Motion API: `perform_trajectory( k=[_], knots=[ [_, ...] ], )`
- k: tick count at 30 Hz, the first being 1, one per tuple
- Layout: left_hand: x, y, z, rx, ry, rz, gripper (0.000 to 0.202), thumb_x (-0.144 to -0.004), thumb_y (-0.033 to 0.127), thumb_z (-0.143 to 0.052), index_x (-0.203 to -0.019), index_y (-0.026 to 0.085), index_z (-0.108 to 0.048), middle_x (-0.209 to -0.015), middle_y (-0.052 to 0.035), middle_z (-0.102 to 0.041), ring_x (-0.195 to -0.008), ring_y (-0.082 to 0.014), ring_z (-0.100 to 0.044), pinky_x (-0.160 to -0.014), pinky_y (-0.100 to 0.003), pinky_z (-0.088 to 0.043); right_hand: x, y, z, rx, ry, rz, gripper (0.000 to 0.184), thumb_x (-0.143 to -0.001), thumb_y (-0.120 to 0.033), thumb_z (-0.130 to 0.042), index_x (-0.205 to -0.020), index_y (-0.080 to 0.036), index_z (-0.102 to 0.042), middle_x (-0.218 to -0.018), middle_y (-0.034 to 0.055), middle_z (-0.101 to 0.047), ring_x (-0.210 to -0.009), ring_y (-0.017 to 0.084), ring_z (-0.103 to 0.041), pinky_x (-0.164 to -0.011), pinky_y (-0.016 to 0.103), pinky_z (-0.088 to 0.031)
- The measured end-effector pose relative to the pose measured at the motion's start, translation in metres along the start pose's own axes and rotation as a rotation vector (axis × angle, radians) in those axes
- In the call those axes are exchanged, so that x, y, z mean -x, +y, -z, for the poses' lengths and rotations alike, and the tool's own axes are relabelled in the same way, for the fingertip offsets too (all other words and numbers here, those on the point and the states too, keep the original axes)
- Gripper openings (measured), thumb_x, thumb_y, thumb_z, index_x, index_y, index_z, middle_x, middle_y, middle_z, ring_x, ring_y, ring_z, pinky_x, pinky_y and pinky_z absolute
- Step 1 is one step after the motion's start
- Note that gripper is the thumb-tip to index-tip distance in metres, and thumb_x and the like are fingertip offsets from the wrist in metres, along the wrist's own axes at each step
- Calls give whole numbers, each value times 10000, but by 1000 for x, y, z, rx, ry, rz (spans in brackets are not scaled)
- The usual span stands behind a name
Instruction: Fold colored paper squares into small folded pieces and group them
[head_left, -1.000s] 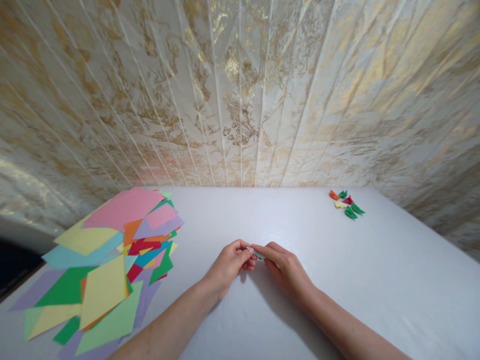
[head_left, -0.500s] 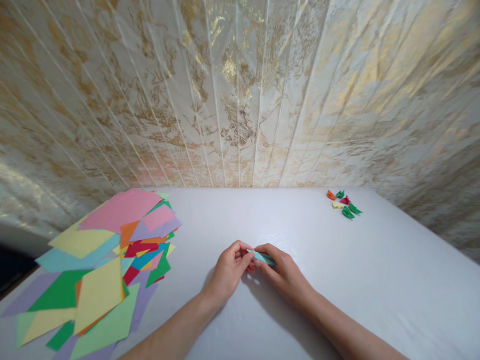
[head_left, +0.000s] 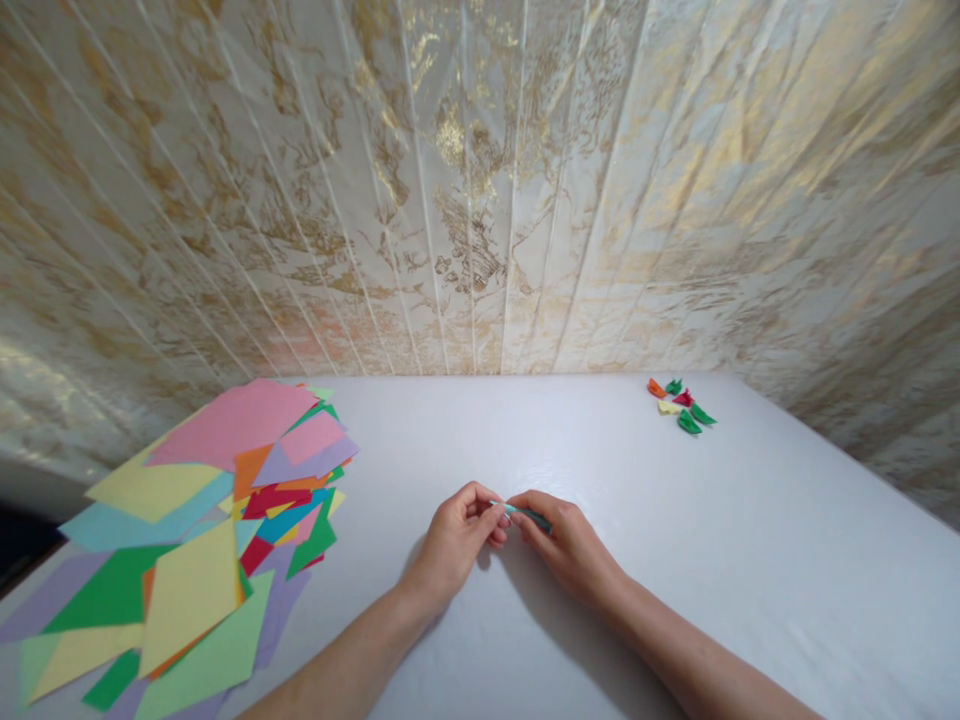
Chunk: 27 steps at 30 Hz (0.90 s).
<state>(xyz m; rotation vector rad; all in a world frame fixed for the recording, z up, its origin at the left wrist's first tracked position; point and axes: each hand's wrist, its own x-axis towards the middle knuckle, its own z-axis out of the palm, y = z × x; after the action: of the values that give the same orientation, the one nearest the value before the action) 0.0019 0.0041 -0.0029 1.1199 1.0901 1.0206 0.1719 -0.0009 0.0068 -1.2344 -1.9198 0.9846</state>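
Teal folded paper strip (head_left: pixel 523 513) sits pinched between left hand (head_left: pixel 456 540) and right hand (head_left: pixel 570 543) fingers.

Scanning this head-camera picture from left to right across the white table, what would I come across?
pile of coloured paper sheets → left hand → teal paper strip, pinched between both hands → right hand → small folded paper pieces, near the far right corner
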Motion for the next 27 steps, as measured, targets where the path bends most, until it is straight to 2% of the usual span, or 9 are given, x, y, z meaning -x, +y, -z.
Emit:
perform_trajectory(
  k=[7,13,21,27],
  knots=[
    [1,3,1,2,-10,21,325,-744,467,-720,-783,166,-602,-696,-23,-687,-593,-117,-593,-595,-238,-470,-1,1,0,24,-9,-18,262,-943,-280,-457,-943,-176,-697,-819,33,-705,-756,168,-619,-722,266,-445],
    [2,2,1,-56,-19,-6,265,-768,420,-683,-775,169,-599,-625,14,-625,-580,-116,-581,-579,-230,-456,-1,0,1,65,25,-49,194,-906,-271,-507,-825,-180,-659,-783,14,-683,-747,159,-602,-700,250,-425],
    [-2,0,1,-90,-86,-1,230,-754,383,-679,-767,181,-570,-623,22,-607,-574,-120,-572,-569,-232,-436,-1,4,0,151,19,39,201,-920,-224,-476,-808,-199,-642,-786,10,-661,-755,155,-579,-715,252,-416],
    [-3,3,4,-250,-107,25,149,-716,310,-653,-748,188,-573,-540,69,-500,-519,-109,-486,-509,-219,-361,-1,8,0,271,-23,92,176,-902,-165,-486,-820,-202,-637,-797,10,-646,-770,160,-576,-734,271,-394]
  ],
)
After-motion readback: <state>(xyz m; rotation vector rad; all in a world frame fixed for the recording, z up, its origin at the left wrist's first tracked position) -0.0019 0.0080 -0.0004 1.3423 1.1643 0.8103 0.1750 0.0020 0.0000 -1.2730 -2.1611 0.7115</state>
